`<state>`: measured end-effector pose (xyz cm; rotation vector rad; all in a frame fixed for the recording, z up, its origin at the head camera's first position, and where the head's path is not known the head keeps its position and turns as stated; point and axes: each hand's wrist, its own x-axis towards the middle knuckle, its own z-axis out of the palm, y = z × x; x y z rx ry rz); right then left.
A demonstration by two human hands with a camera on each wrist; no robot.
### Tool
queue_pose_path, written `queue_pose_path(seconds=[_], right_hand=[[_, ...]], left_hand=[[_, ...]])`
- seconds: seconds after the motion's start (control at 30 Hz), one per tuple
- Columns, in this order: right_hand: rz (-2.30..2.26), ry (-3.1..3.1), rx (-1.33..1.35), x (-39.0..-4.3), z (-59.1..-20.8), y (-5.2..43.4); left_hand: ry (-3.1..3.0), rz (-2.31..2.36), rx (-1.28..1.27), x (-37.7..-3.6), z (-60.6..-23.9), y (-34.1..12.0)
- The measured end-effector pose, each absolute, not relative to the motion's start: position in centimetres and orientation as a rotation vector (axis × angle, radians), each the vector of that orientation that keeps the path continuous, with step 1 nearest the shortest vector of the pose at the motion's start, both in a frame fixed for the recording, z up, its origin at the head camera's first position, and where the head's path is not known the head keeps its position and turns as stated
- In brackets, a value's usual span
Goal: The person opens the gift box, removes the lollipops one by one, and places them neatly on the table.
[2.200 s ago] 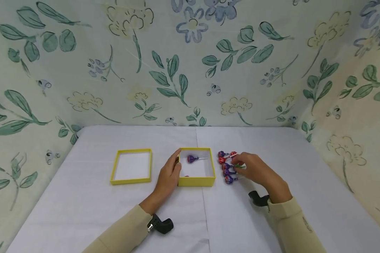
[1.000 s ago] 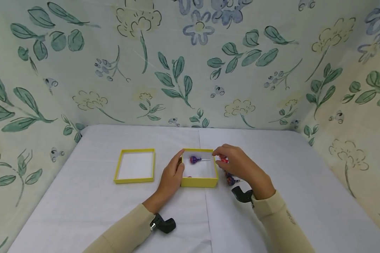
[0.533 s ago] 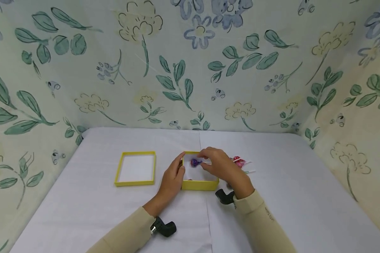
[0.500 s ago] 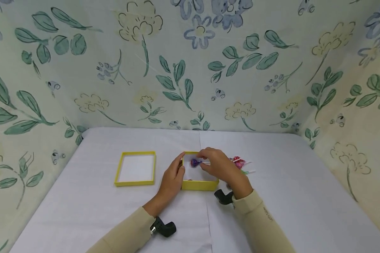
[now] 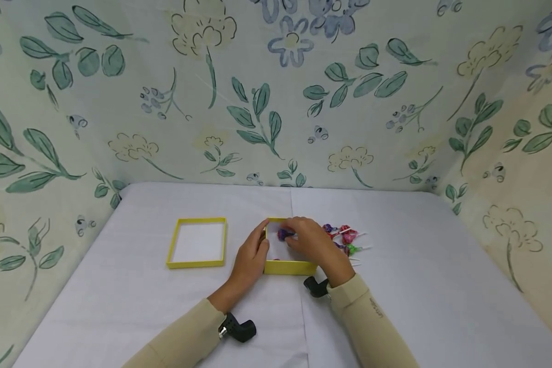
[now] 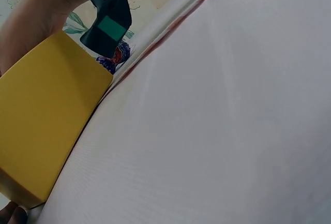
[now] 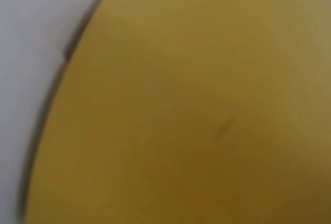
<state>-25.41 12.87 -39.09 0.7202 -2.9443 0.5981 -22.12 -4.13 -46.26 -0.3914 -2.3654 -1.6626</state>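
Note:
A square yellow box (image 5: 291, 268) with a white inside stands mid-table. My left hand (image 5: 250, 255) rests along its left wall, a finger at the back corner and the thumb lower down. Inside lies a purple-wrapped lollipop (image 5: 282, 234). Over the box, my right hand (image 5: 309, 239) reaches down with bent fingers round this lollipop's stick end, hiding the stick. At the box's near wall a small reddish bit (image 5: 277, 259) shows. To the right, partly behind the right hand, lie several more lollipops (image 5: 348, 235) in red, pink, purple and green wrappers.
A shallow yellow-rimmed lid (image 5: 196, 265) lies inside-up left of the box. White cloth (image 5: 418, 286) covers the table. Floral fabric (image 5: 248, 128) hangs behind and at both sides. In the right wrist view a blurred yellow box wall (image 7: 181, 100) fills most of the picture.
My right hand has moved left from the lollipop pile, over the box's right wall, to the lollipop inside. The pile shows more now. My left hand stays at the box.

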Motion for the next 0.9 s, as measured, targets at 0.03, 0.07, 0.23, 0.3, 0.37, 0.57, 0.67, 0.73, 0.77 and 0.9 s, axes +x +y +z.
queue_pose_path(seconds=[0.03,0.07,0.23,0.3,0.37,0.57,0.67,0.73,0.77,0.9], right_hand=[[0.589,-2.948,0.712,-25.42,-39.18,12.85],[0.580,-2.949,0.706,-25.43,-39.25,12.84],[0.511,-2.940,0.688,-25.40,-39.35,12.72],[0.481,-2.938,0.690,-25.38,-39.40,12.67],[0.456,-2.942,0.686,-25.31,-39.42,12.62],[0.424,-2.952,0.666,-25.26,-39.60,12.63],[0.419,-2.960,0.665,-25.30,-39.72,12.64],[0.404,-2.966,0.668,-25.32,-39.83,12.66],[0.394,-2.968,0.671,-25.33,-39.89,12.67],[0.363,-2.970,0.675,-25.33,-40.06,12.74]], left_hand=[[-2.367,-1.660,-0.393,-22.11,-46.22,-4.14],[-2.362,-1.658,-0.402,-22.12,-46.20,-4.15],[-2.353,-1.646,-0.415,-22.25,-45.99,-4.25],[-2.360,-1.640,-0.407,-22.27,-45.93,-4.28],[-2.367,-1.640,-0.402,-22.24,-45.87,-4.28],[-2.363,-1.655,-0.412,-22.18,-45.92,-4.17],[-2.365,-1.648,-0.413,-22.17,-46.00,-4.09],[-2.376,-1.642,-0.406,-22.13,-46.06,-4.05],[-2.381,-1.640,-0.403,-22.11,-46.09,-4.04],[-2.390,-1.637,-0.398,-22.06,-46.11,-4.02]])
